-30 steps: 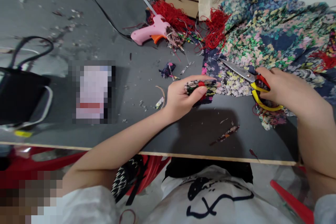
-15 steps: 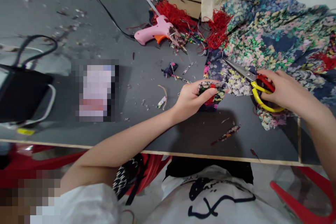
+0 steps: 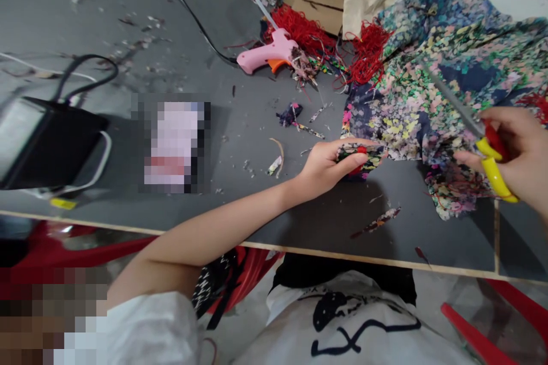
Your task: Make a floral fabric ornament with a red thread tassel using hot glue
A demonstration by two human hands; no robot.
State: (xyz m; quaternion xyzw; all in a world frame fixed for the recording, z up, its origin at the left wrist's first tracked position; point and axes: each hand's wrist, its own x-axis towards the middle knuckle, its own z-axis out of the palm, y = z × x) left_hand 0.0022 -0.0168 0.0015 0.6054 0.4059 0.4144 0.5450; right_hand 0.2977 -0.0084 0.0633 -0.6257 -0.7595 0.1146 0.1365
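My left hand (image 3: 327,165) is closed on a small piece of dark floral fabric (image 3: 367,166) with a bit of red on it, the thumb pressed across the top. On the right, my right hand (image 3: 516,151) grips scissors (image 3: 492,168) by their yellow and red handles. Their blades point up and left, above a large crumpled floral cloth (image 3: 449,77). Whether the blades are parted is too blurred to tell. The lower left part of that cloth lies just beyond my left hand.
A pink glue gun (image 3: 268,52) with a black cord lies behind my left hand, near red thread bundles (image 3: 302,28) and cardboard (image 3: 321,8). To the left are a phone (image 3: 175,145) and a black box (image 3: 55,145) with cables. Fabric scraps (image 3: 290,116) litter the grey table (image 3: 240,142).
My right hand has drawn the scissors right, away from the cloth's left part. My left hand still holds the fabric piece. The whole view has shifted slightly.
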